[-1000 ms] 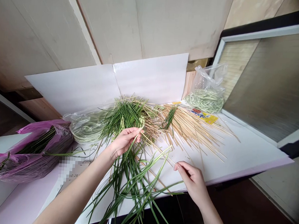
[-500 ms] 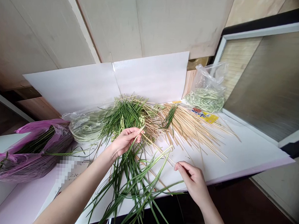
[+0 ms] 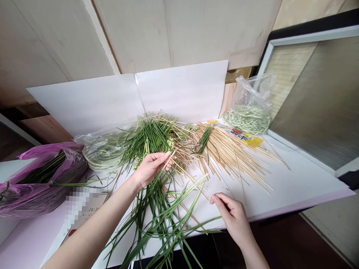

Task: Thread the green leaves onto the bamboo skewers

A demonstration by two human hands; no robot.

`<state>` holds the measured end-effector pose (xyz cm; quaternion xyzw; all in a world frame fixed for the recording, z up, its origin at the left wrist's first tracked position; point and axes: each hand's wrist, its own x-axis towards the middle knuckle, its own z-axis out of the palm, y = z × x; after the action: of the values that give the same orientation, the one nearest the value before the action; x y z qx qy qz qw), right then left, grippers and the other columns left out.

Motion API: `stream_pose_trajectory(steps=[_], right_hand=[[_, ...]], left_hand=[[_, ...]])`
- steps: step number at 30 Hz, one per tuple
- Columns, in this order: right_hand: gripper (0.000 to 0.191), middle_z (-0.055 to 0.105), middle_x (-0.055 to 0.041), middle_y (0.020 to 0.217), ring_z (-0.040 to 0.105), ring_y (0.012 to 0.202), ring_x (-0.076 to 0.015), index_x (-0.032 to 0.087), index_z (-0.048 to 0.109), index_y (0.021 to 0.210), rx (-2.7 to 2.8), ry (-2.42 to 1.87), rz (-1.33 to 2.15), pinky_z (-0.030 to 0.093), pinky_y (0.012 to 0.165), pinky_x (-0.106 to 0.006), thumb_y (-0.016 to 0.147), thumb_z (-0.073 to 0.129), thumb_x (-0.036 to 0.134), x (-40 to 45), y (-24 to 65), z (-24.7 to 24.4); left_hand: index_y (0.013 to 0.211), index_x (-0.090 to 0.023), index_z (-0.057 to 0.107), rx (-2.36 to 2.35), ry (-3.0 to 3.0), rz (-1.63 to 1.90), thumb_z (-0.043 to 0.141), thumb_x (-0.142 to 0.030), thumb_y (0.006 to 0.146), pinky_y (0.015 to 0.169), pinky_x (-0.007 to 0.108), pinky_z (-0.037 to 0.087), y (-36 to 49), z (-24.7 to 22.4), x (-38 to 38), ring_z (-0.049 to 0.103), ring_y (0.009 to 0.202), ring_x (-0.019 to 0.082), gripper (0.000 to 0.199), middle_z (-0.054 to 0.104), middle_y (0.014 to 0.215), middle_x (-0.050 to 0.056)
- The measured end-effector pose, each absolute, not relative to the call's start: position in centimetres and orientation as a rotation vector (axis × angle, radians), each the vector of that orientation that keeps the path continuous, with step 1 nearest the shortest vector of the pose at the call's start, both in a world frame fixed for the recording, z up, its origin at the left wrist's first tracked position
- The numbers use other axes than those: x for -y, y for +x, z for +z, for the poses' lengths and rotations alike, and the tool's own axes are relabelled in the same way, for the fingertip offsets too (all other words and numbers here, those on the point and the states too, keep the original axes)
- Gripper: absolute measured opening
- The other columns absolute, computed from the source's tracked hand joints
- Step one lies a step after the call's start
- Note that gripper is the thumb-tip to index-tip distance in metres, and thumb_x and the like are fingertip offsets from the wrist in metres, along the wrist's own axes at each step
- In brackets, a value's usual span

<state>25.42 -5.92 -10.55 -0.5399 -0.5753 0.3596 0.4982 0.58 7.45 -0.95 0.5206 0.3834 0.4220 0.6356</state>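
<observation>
My left hand (image 3: 156, 166) is closed in a pinch on a pale chive stalk (image 3: 171, 154), above the middle of the table. A thin bamboo skewer (image 3: 189, 176) runs from beside those fingertips down to my right hand (image 3: 231, 214), whose thumb and finger pinch its lower end. Whether the skewer's far tip pierces the stalk, I cannot tell. Long loose chives (image 3: 161, 231) lie below and between my hands and hang over the front edge. Behind my left hand is a heap of green chives (image 3: 149, 136) with skewer ends sticking out.
Many bare bamboo skewers (image 3: 233, 150) lie fanned out at the right. A clear bag of pale green strands (image 3: 247, 118) stands behind them. Another clear bag (image 3: 105, 146) and a pink bag of greens (image 3: 38, 199) are at the left, near a partly covered timer display (image 3: 92, 208).
Both hands stay almost where they were, still pinching the chive stalk and the skewer. The stalk's tip by my left fingers has shifted slightly to the right.
</observation>
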Motion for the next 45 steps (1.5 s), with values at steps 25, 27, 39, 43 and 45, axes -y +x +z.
stream_pose_trajectory(steps=[25,27,39,43,45], right_hand=[[0.038,0.056,-0.0021,0.064,0.053,0.06,-0.0186,0.018,0.068,0.081,1.29,-1.249,0.92,0.037,0.05,-0.026,0.095,0.053,0.049,6.1,24.1,-10.5],[0.036,0.049,0.0013,0.058,0.046,0.052,-0.0157,0.018,0.069,0.088,1.267,-1.199,0.96,0.035,0.049,-0.026,0.096,0.052,0.049,6.2,24.0,-10.4],[0.032,0.051,0.0036,0.064,0.047,0.057,-0.0146,0.023,0.063,0.114,1.056,-1.108,0.808,0.041,0.067,-0.029,0.103,0.044,0.045,6.3,25.4,-10.3],[0.032,0.058,0.0008,0.073,0.047,0.055,-0.0129,0.023,0.064,0.11,1.073,-1.096,0.835,0.043,0.061,-0.027,0.102,0.046,0.047,6.1,25.6,-11.1],[0.032,0.062,-0.0023,0.085,0.046,0.054,-0.0114,0.022,0.064,0.109,1.081,-1.079,0.861,0.044,0.057,-0.026,0.1,0.049,0.049,6.0,25.5,-11.5]], left_hand=[[0.072,-0.015,0.074,-0.91,1.512,0.974,0.078,-0.035,0.075,0.063,0.023,0.042,2.5,-0.3,-5.6,0.054,0.064,0.01,0.021,0.068,0.075,0.002],[0.069,-0.014,0.071,-0.878,1.528,0.957,0.078,-0.034,0.077,0.061,0.023,0.043,2.2,1.1,-5.8,0.054,0.061,0.01,0.022,0.065,0.068,0.001],[0.079,-0.012,0.069,-0.715,1.238,1.367,0.07,-0.017,0.085,0.064,0.016,0.053,-3.1,14.7,-12.2,0.063,0.06,0.006,0.009,0.066,0.065,0.001],[0.078,-0.013,0.065,-0.706,1.076,1.57,0.062,-0.016,0.091,0.063,0.014,0.054,-4.7,18.1,-16.5,0.063,0.057,0.006,0.013,0.066,0.063,0.0],[0.08,-0.013,0.064,-0.73,1.017,1.665,0.061,-0.016,0.091,0.063,0.014,0.054,-5.5,19.1,-19.0,0.062,0.057,0.006,0.012,0.066,0.064,0.001]])
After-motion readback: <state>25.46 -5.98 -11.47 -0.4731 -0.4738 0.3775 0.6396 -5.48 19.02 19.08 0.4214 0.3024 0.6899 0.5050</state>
